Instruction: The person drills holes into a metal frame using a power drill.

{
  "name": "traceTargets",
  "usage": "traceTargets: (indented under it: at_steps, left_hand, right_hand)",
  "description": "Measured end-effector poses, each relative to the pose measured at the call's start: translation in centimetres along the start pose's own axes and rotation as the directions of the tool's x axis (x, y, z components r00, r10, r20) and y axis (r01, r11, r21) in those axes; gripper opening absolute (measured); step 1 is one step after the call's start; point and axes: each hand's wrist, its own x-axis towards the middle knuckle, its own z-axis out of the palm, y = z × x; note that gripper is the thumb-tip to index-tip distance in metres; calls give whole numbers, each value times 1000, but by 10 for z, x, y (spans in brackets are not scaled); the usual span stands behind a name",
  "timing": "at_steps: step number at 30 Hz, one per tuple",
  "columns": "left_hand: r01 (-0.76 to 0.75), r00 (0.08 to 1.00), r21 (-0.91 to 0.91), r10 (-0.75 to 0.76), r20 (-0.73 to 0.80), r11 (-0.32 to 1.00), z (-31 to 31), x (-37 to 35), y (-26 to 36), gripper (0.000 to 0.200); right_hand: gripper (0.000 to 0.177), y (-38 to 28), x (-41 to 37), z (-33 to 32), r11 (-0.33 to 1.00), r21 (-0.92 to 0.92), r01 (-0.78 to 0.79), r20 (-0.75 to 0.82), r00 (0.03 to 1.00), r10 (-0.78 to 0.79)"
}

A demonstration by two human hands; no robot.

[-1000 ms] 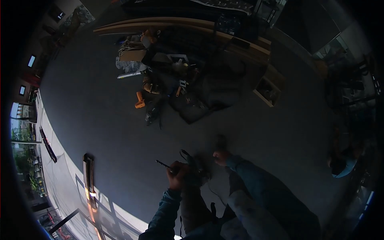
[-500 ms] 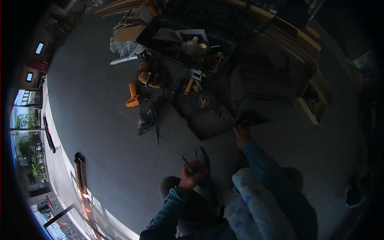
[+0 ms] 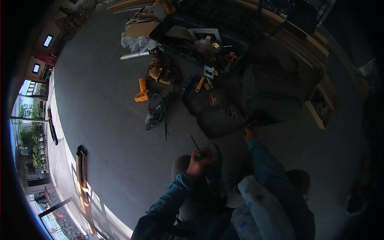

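Observation:
My left hand (image 3: pixel 200 162) is closed around the lower end of a spiral drill bit (image 3: pixel 193 143), whose tip points up and away from me. My right hand (image 3: pixel 251 133) reaches to the near edge of the dark bag (image 3: pixel 272 92); its fingers are partly lost in shadow, and what they hold cannot be made out. Just left of that hand, a dark open case or mat (image 3: pixel 216 124) lies on the floor, with several small bits (image 3: pixel 233 111) on its right part.
Left of the case lie an orange drill (image 3: pixel 142 91), a green angle grinder (image 3: pixel 155 114) and a yellow-brown tool (image 3: pixel 161 71). Beyond stands a black toolbox (image 3: pixel 182 50). A wooden box (image 3: pixel 322 102) is at right, long dark bars (image 3: pixel 81 172) at left.
The view has shifted, so the floor items appear further right. My left hand has risen with the drill bit, which shows more of its length. My right hand remains by the bag's edge.

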Motion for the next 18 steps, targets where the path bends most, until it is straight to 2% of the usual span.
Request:
traceTargets:
  at_steps: [1,2,4,5,6,7,8,9,10,12,13,15,17,18]
  left_hand:
    - [10,1000,-29,-10,12,1000,-1,-2,2,5]
    - [11,1000,-32,-10,16,999,-2,-2,5,5]
    - [-10,996,-28,12,93,1000,-5,-12,11,5]
    - [2,996,-26,0,86,1000,-8,-18,17,5]
    - [-3,992,22,0,130,1000,-8,-22,24,6]
    - [-18,984,67,5,180,998,-7,-26,31,6]
    - [-19,982,66,7,186,998,-6,-30,39,6]
    - [-5,979,71,-9,204,997,-4,-34,47,6]
    - [6,975,77,-23,220,997,-4,-39,54,6]
    - [-34,962,53,19,271,998,-7,-46,58,9]
    - [-69,948,26,58,314,997,-7,-49,60,12]
    - [-39,955,51,22,295,998,8,-60,83,17]
    - [-23,961,83,-1,277,996,12,-66,94,22]
    - [19,944,76,-44,328,997,9,-68,94,25]
  right_hand:
    - [27,2,0,0,997,-21,77,-71,994,-78]
    - [27,0,-1,-10,997,-24,73,-72,995,-75]
    - [40,-8,-3,-27,977,162,137,121,980,-157]
    - [30,-20,-1,-34,936,299,183,167,956,-240]
    - [22,-37,-1,-45,877,430,215,196,926,-324]
    - [16,-66,-11,-68,758,629,170,244,883,-401]
    - [14,-107,-34,-106,604,791,100,263,835,-482]
    - [11,-147,-67,-152,506,863,-8,321,782,-535]
    - [9,-184,-101,-197,403,907,-125,363,719,-593]
    - [10,-226,-159,-252,243,947,-209,321,601,-732]
    - [10,-236,-175,-267,247,948,-202,319,601,-733]
    - [16,-247,-199,-281,207,942,-265,312,459,-832]
    - [19,-250,-209,-290,218,922,-320,357,484,-799]
    - [22,-252,-212,-292,220,898,-380,402,511,-760]
